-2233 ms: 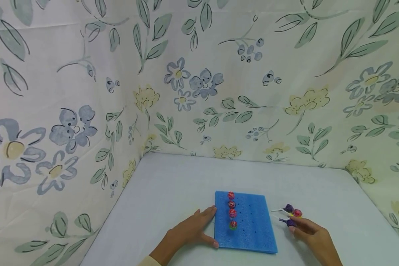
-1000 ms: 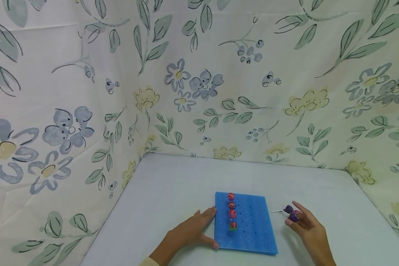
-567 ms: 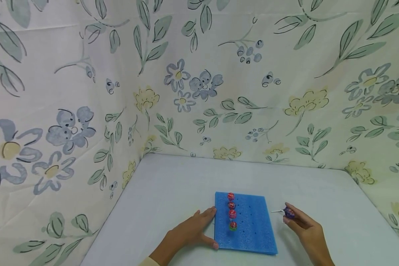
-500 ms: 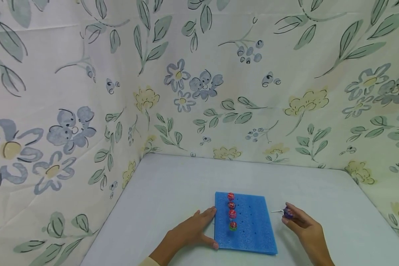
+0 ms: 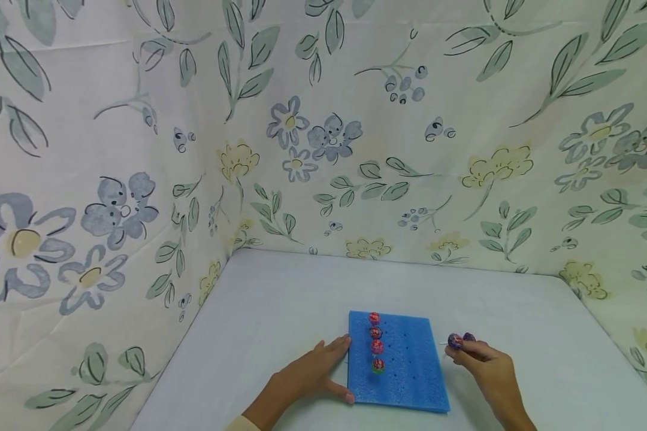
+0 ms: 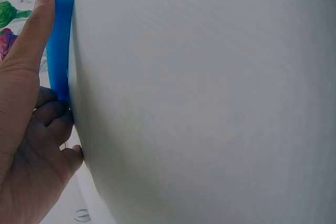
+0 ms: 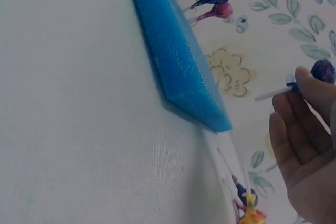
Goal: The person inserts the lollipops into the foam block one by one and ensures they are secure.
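A flat blue foam block (image 5: 404,392) lies on the white table, with several wrapped lollipops (image 5: 376,346) standing in a column near its left side and rows of small holes beside them. My left hand (image 5: 310,371) rests against the block's left edge; in the left wrist view its thumb lies straight along the foam. Just right of the block, my right hand (image 5: 487,371) pinches a dark purple lollipop (image 7: 323,71) near the top of its stick, raised off the table. The bare white end of that stick shows in the right wrist view.
Behind the right hand lie more loose lollipops, one purple (image 5: 468,336) and partly hidden; a yellow one (image 7: 252,216) shows in the right wrist view. Floral cloth (image 5: 323,197) hangs behind and at the sides of the white table (image 5: 291,287).
My right hand has closed on a purple lollipop among the loose ones, lifted it and moved a little left toward the block. The left hand has stayed in place.
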`<state>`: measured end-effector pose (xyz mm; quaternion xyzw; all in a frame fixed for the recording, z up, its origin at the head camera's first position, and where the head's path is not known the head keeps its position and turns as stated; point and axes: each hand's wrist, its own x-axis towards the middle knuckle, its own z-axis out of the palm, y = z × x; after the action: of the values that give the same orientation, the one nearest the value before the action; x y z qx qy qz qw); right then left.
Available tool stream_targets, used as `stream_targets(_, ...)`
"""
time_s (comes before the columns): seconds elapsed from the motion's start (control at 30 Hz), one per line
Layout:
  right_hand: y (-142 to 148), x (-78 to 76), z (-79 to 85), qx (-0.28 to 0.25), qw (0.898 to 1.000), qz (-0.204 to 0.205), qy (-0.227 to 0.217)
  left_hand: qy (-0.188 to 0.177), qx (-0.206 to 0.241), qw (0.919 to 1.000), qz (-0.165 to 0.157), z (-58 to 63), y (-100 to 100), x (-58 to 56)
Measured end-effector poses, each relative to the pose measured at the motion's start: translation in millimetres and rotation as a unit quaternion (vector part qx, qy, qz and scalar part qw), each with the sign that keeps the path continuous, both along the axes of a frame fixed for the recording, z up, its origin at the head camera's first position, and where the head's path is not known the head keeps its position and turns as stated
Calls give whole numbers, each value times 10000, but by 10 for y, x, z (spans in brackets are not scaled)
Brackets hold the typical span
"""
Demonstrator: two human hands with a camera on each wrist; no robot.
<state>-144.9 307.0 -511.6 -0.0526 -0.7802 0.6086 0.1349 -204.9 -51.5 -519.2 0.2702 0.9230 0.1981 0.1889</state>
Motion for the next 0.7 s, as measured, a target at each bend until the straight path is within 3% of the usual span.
stream_targets(0.23,-103,-86,1,378,9986,50,-374,40,23,10000,-27,-28,0,-18)
stream_targets(0.5,-202,-169,-35,307,9989,194,-297,-24,42,10000,1,-47,3,-33)
stream_targets(0.7,-265,-224,-39,271,9981,184,-531,-34,-1,10000,-5,-26,5,-28)
